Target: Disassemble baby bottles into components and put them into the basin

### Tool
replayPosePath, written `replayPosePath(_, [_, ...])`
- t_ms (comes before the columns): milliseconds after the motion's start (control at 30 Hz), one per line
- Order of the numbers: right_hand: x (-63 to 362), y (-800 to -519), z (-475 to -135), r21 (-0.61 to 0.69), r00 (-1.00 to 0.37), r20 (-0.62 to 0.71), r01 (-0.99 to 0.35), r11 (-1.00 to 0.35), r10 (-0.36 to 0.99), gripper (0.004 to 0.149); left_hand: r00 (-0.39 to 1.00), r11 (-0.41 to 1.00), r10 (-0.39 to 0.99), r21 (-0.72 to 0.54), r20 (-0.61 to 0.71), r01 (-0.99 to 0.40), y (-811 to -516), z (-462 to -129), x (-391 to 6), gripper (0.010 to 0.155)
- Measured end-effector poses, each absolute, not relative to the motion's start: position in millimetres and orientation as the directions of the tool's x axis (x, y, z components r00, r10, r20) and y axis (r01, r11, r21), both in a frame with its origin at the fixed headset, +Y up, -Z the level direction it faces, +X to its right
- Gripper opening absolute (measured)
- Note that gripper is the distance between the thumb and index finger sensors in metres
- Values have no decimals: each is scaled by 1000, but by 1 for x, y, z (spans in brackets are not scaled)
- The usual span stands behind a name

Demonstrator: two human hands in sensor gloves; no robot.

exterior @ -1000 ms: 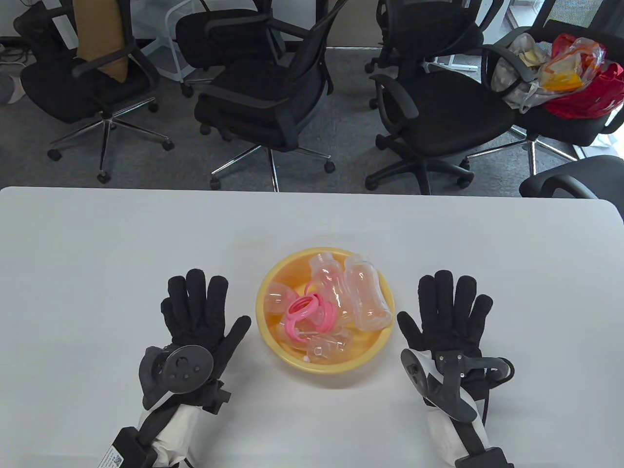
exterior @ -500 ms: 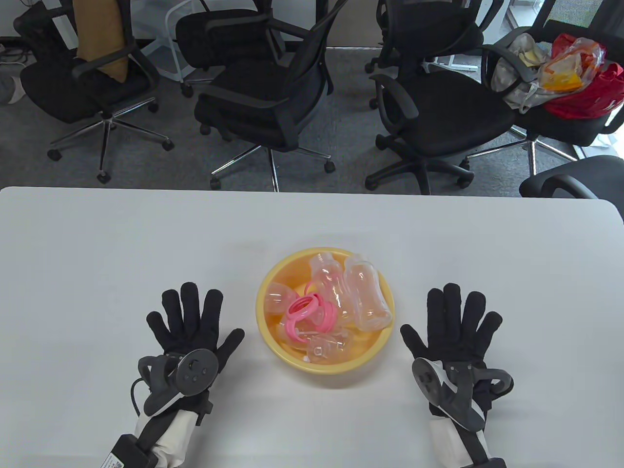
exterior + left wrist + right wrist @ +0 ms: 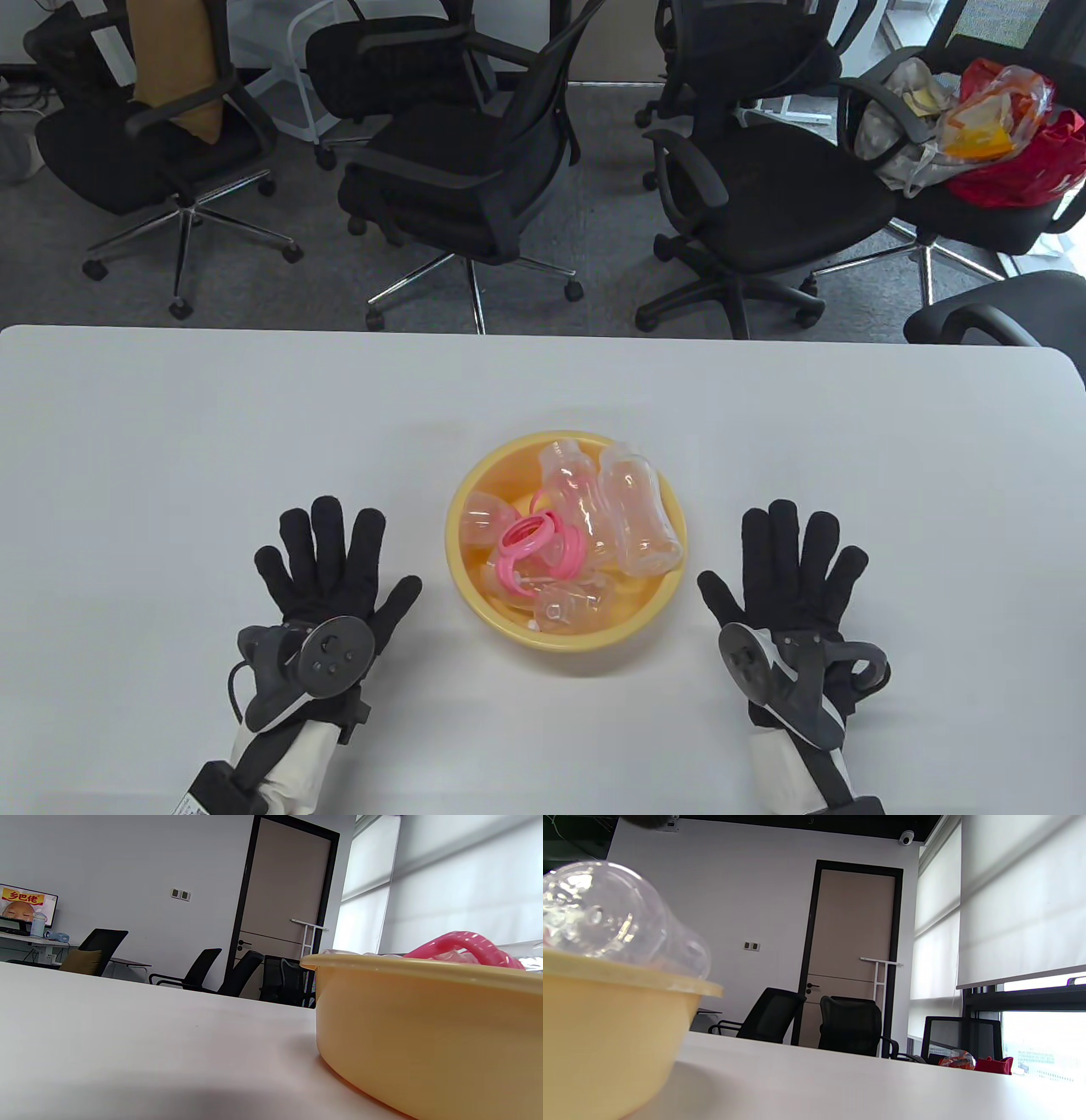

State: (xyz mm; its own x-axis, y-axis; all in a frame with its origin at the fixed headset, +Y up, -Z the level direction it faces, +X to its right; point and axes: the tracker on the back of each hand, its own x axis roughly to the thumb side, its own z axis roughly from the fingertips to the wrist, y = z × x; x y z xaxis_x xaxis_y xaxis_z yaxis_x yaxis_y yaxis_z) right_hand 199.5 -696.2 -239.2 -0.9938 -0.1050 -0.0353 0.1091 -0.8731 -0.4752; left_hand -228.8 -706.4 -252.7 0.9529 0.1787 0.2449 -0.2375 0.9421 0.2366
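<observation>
A yellow basin (image 3: 475, 497) sits mid-table, holding two clear bottle bodies (image 3: 636, 514), pink collar rings (image 3: 530, 543), clear caps and teats. My left hand (image 3: 327, 556) lies flat on the table to the basin's left, fingers spread, holding nothing. My right hand (image 3: 793, 564) lies flat to the basin's right, fingers spread and empty. The left wrist view shows the basin wall (image 3: 424, 1027) close by, with a pink ring (image 3: 462, 942) above its rim. The right wrist view shows the basin (image 3: 606, 1027) with a clear bottle (image 3: 606, 916) rising over the rim. No fingers show in either wrist view.
The white table (image 3: 170, 424) stretches wide around the basin. Several black office chairs (image 3: 475, 170) stand on the floor beyond the far edge. One chair at the far right carries bags (image 3: 993, 127).
Both hands have slid back toward the near table edge, away from the basin's sides, and stayed flat and spread. The basin's contents have not moved.
</observation>
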Motion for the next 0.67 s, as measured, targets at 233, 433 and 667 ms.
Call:
replayPosePath(233, [199,-694,-236,-487,-995,-30,96,-868,-93,81,951,940,186,235,249,-245,-708,-253,-229,78])
replayPosePath(433, [199,-696,-237,-470,-995,-33,101,-877,-97,81,951,943,182,230,252,-241,-709,-253,-228,78])
replayPosePath(667, [199,-697,-236,-476,-996,-29,92,-875,-89,80,950,940,183,237,252,-244,-710,-252,-229,77])
